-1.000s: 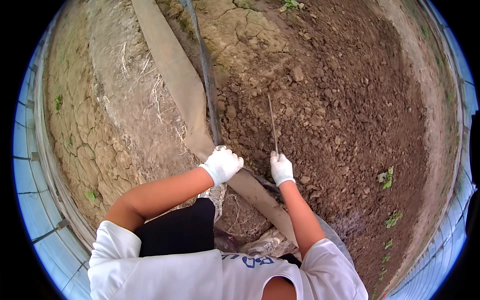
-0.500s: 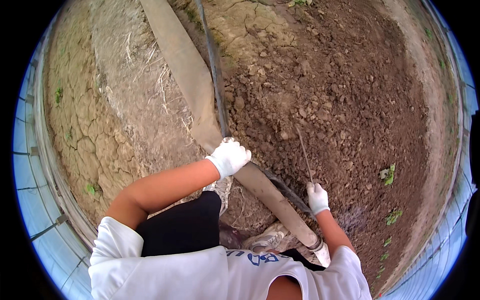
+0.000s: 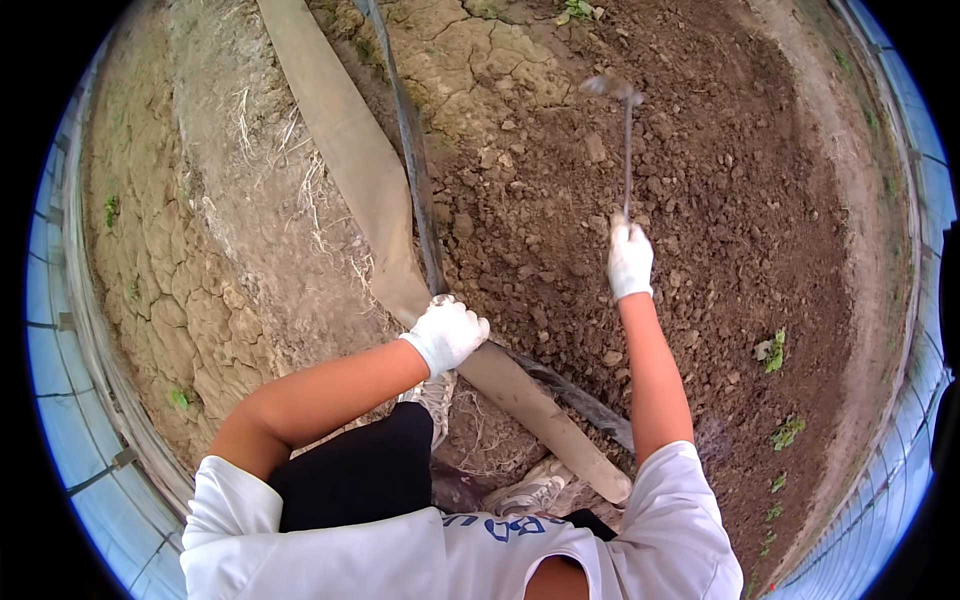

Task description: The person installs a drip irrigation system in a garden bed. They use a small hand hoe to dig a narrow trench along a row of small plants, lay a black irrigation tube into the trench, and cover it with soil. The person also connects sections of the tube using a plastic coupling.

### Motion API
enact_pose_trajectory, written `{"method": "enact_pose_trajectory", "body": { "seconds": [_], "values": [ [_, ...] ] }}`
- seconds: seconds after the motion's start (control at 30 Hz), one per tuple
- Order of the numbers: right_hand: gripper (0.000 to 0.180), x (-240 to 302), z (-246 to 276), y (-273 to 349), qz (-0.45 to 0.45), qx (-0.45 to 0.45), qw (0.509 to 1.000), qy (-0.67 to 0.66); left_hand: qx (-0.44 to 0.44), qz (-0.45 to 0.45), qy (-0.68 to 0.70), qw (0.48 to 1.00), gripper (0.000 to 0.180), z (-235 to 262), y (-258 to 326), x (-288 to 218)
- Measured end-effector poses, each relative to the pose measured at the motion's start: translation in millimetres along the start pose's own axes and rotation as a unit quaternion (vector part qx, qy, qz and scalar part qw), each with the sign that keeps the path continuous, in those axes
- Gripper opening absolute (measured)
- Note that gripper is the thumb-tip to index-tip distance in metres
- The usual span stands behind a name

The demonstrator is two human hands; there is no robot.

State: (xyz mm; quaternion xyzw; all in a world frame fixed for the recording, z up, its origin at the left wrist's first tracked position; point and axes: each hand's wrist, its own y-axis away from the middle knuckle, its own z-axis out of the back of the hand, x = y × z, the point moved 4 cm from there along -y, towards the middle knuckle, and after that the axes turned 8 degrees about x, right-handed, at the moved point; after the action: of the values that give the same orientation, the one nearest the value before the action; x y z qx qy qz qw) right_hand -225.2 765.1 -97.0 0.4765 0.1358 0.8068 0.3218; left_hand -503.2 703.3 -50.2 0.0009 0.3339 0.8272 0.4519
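My right hand point(image 3: 630, 260), in a white glove, is stretched forward over loose dark soil point(image 3: 700, 200) and grips the lower end of a thin metal hand tool point(image 3: 627, 150). The tool's shaft points away from me and its blurred head is at the far end. My left hand point(image 3: 447, 333), also in a white glove, is closed and rests on a flat beige hose point(image 3: 350, 160), right beside a thin black pipe point(image 3: 410, 160). Whether it grips the hose or the pipe is unclear.
The beige hose and black pipe run diagonally from the top of the view down past my shoes point(image 3: 530, 490). Cracked dry earth point(image 3: 200, 300) lies to the left. Small green weeds point(image 3: 772, 350) dot the right side. A pale greenhouse wall point(image 3: 60, 400) rings the plot.
My right hand has swung from low near my knee up and forward, carrying the tool out over the soil. My left hand has stayed on the hose.
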Motion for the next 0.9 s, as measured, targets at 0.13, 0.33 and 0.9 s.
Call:
{"method": "enact_pose_trajectory", "body": {
  "seconds": [0.13,0.33,0.9],
  "values": [
    [0.047,-12.7,-19.4,-2.8,0.046,-0.084,0.991,-0.088,0.002,0.01,-0.008,1.0,0.007,6.4,0.2,-0.5],
    [0.049,-34.7,-9.5,44.1,-0.121,0.062,0.981,-0.138,-0.006,-0.003,-0.012,1.0,0.009,-1.0,5.7,1.2],
    [0.05,42.0,8.9,-138.1,0.021,-0.128,0.991,-0.04,-0.014,-0.01,-0.047,0.999,0.019,12.1,-5.6,-0.5]
  ]
}}
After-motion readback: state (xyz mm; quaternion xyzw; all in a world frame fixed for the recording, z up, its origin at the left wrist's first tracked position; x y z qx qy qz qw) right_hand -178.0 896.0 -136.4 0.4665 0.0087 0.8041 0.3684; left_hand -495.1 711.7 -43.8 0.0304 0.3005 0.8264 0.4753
